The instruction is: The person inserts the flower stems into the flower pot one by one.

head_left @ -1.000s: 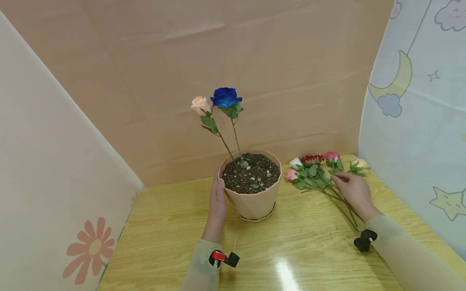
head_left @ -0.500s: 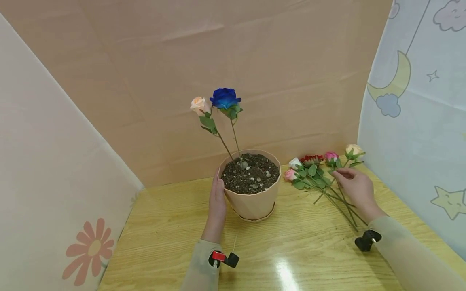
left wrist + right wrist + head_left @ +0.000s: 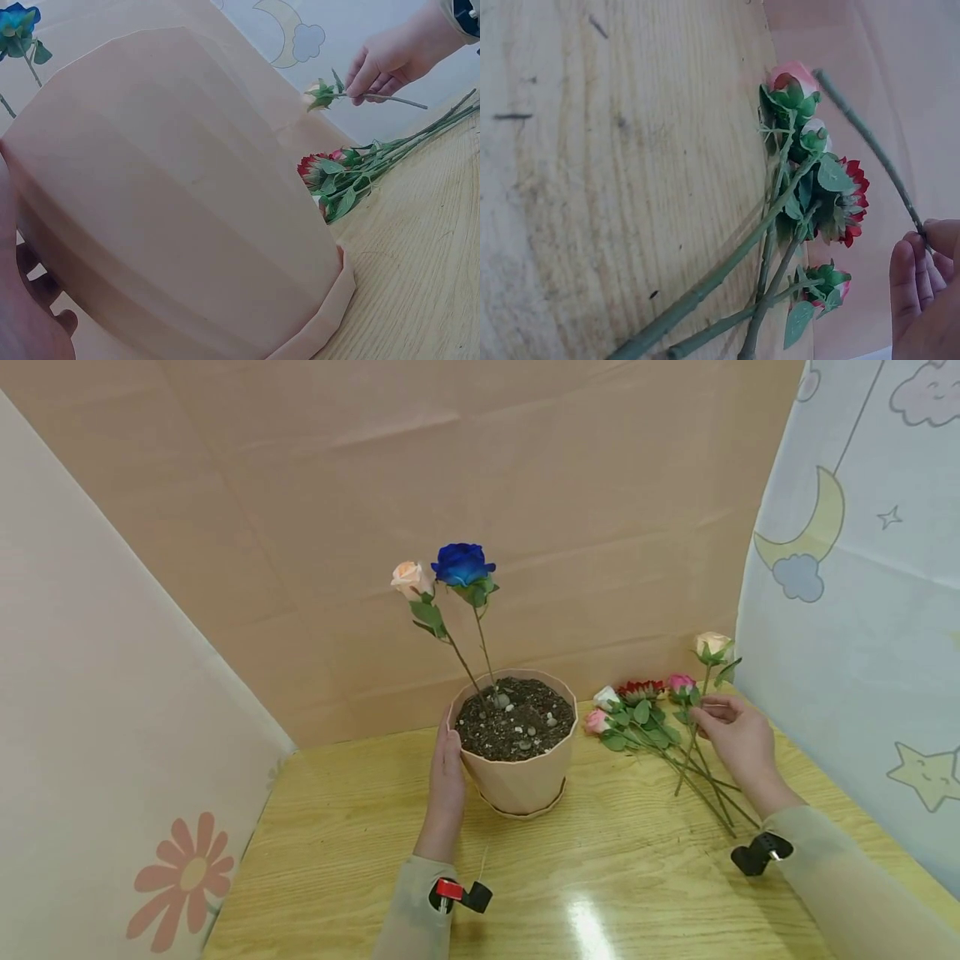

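Note:
My right hand (image 3: 738, 739) pinches the stem of a cream rose (image 3: 712, 647) between thumb and fingers, holding it up over the other flowers. In the right wrist view the lower stem (image 3: 874, 142) sticks out past the fingertips. My left hand (image 3: 447, 772) lies with straight fingers along the left side of a peach flowerpot (image 3: 521, 785); in the left wrist view the pot wall hides part of that hand. Dark soil with pebbles (image 3: 517, 727) fills the pot. A blue rose (image 3: 462, 565) and a pale peach rose (image 3: 411, 579) stand in it, leaning left.
Right of the pot, several flowers lie on the wooden table (image 3: 352, 827): a red flower (image 3: 640, 692), a white rose (image 3: 606, 697), a light pink rose (image 3: 597, 721) and a deep pink rose (image 3: 681, 685). Their stems cross toward the front. Fabric walls (image 3: 600, 527) surround the table.
The cream rose has risen off the table and tilted upright in my right hand, its bloom shifting left. My left hand has stayed against the pot.

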